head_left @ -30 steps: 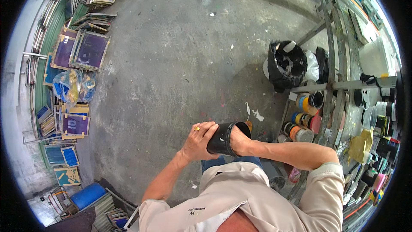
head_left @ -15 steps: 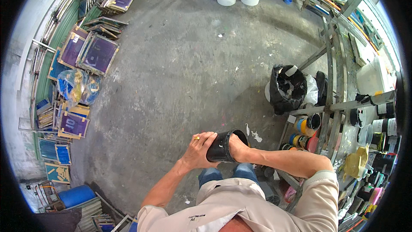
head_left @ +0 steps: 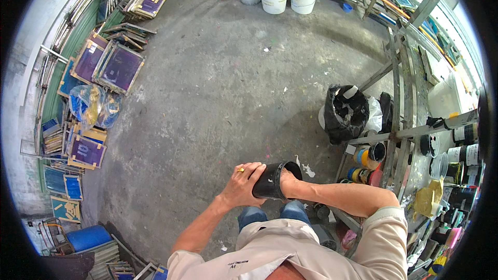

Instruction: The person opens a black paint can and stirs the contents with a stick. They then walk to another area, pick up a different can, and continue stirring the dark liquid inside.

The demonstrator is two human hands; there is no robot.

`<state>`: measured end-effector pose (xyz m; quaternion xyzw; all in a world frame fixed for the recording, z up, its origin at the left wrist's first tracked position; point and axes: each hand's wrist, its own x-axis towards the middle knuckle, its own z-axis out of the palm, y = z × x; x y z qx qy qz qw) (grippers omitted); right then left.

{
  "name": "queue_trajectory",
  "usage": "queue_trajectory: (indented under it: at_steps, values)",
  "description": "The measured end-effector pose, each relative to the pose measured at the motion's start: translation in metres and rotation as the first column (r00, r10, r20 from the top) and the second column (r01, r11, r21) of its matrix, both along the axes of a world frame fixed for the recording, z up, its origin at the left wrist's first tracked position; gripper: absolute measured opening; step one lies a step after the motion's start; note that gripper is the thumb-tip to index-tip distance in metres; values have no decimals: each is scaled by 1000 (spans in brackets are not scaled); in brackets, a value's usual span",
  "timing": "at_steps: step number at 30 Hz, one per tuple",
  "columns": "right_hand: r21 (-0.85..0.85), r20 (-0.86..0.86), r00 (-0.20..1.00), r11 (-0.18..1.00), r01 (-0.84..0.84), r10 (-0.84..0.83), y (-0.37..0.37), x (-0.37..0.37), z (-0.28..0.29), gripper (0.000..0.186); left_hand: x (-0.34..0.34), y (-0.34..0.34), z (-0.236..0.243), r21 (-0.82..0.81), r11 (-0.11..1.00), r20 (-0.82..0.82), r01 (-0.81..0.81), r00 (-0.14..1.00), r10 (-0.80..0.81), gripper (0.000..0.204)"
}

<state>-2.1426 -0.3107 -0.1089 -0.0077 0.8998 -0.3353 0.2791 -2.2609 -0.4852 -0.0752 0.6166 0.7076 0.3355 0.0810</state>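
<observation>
Head view: left hand (head_left: pixel 241 182) grasping tilted black tub (head_left: pixel 270 183); right hand (head_left: pixel 289 183) partly inside tub, grip hidden, cannot tell.

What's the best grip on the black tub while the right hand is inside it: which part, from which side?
I'd grip the black tub around its outer wall, away from the mouth, coming from the left, as the left hand does. It is tipped sideways, its open mouth facing right where the right hand enters, so this should keep the opening clear.
</observation>
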Motion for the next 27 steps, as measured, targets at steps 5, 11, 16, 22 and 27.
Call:
queue_trajectory:
  at_steps: [5, 11, 16, 22, 27]
  values:
    - [-296, 381, 696, 633, 715, -609, -2, 0, -27, 31, 0, 3, -11, -29, 999, -63, -22, 998, 20, 113]
    - [-271, 215, 786, 738, 618, -580, 2, 0, -53, 43, 3, 5, -22, -76, 997, -53, -32, 998, 28, 112]
    - [-396, 133, 851, 760, 516, -508, 17, -4, -68, 28, 2, 7, -23, -81, 995, -59, -61, 997, 57, 111]
    - [-182, 159, 943, 930, 319, -293, 37, -16, -41, 29, 7, 11, -19, -185, 979, -32, -90, 996, 86, 114]
    - [-133, 223, 943, 951, 280, -247, 47, -16, 12, 25, 16, 6, -17, -241, 967, 21, -82, 996, 89, 116]
